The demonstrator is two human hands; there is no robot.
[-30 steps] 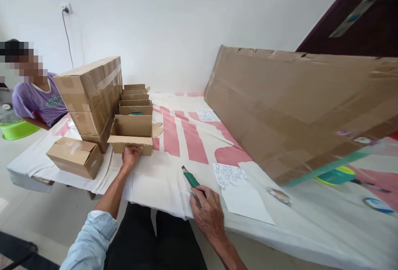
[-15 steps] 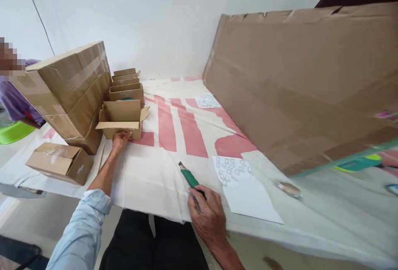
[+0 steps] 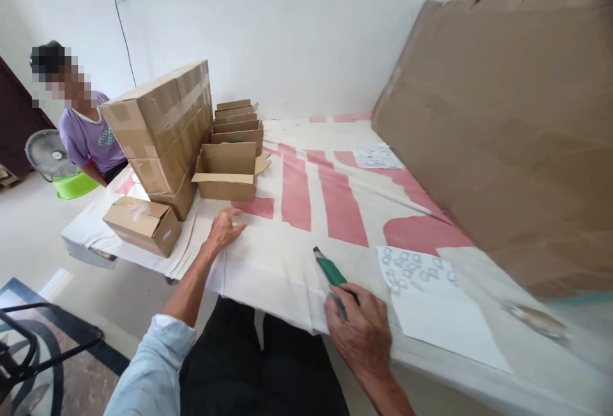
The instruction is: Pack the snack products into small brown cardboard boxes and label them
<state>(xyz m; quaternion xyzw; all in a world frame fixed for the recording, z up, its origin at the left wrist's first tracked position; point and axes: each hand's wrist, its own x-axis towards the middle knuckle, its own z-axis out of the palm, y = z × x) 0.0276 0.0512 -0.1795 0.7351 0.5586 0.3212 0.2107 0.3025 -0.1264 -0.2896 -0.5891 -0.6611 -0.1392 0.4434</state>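
Observation:
My right hand is wrapped round a green box cutter at the table's front edge, its tip pointing forward and left. Left of it, my left hand is over the white cloth with fingers apart and nothing in them. Just beyond those fingers stands an open cardboard box with its flaps up. A closed small carton lies to the left of that hand. To the right of the cutter, a white sheet of paper with drawn marks lies on the cloth.
Taped cartons are stacked at the left, beside more open boxes. A large cardboard box takes up the right side. A person in a purple shirt sits beyond the stack, near a fan. A shiny object lies at right.
My left hand has come off the open box and drawn back toward me, fingers spreading. My right hand still holds the cutter. The view has swung left.

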